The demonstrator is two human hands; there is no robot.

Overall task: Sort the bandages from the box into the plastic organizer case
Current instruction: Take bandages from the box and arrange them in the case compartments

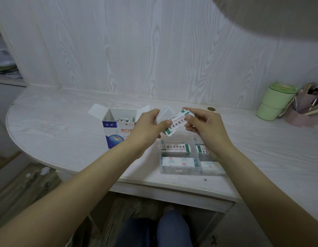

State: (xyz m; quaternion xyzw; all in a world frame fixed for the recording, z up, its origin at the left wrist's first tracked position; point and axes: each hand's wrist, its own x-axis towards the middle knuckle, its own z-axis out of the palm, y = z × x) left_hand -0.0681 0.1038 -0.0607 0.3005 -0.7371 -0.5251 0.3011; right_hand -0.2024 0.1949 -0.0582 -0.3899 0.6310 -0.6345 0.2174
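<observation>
both hands are raised above the white desk (65, 122), meeting over the far edge of the clear plastic case (181, 171). the left hand (148, 128) pinches the lower left end of a wrapped bandage (176, 124) between thumb and curled fingers, and also holds a thin clear plastic bag (164, 114) behind it. the right hand (207, 125) pinches the upper right end of the same bandage, thumb on top. the bandage hangs tilted in the air, clear of the case.

the case sits near the front edge of the desk, just right of centre. its compartments already hold flat bandages, two on the left side and two partly hidden under the right wrist.

the open bandage box (117, 130) stands upright just left of the case, flaps spread, more bandages showing inside; the left wrist covers its right side.

far right, a green cup (274, 102) and a pink holder of pens (304, 111) stand near the wall, well apart from the hands. a small brown disc (211, 109) lies beyond the right hand. wide bare desk lies to the left of the box.
</observation>
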